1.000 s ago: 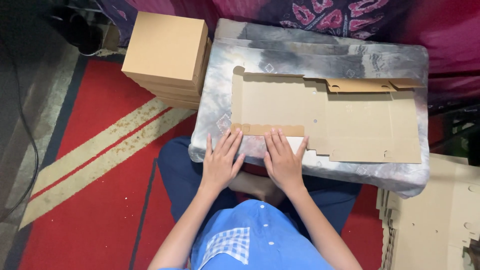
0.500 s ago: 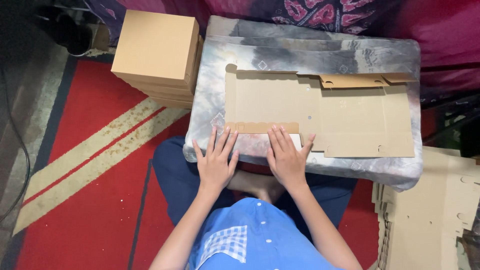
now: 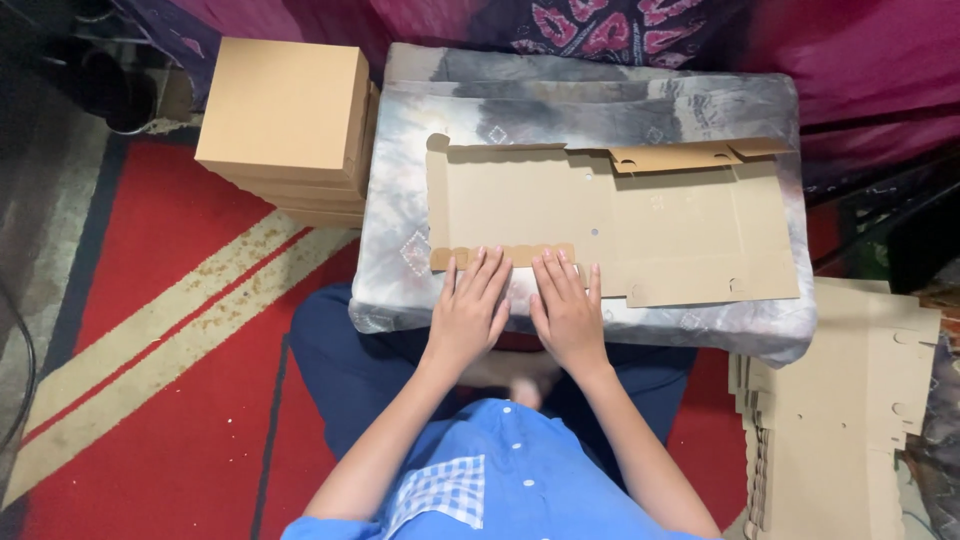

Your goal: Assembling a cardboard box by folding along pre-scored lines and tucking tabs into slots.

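Observation:
A flat, die-cut brown cardboard blank (image 3: 620, 220) lies spread on a low table covered with grey patterned cloth (image 3: 400, 290). Its near-left flap (image 3: 500, 255) is folded over, and a flap at the far right edge stands slightly raised. My left hand (image 3: 470, 310) and my right hand (image 3: 567, 310) lie side by side, palms down and fingers spread, pressing on the folded flap at the blank's near edge. Neither hand grips anything.
A stack of folded brown boxes (image 3: 285, 125) stands on the floor left of the table. A pile of flat cardboard blanks (image 3: 840, 420) lies on the floor at the right. Red carpet with pale stripes (image 3: 150, 340) covers the floor; my legs are under the table.
Both hands stay pressed flat on the folded flap. The view has shifted slightly; the hands have barely moved.

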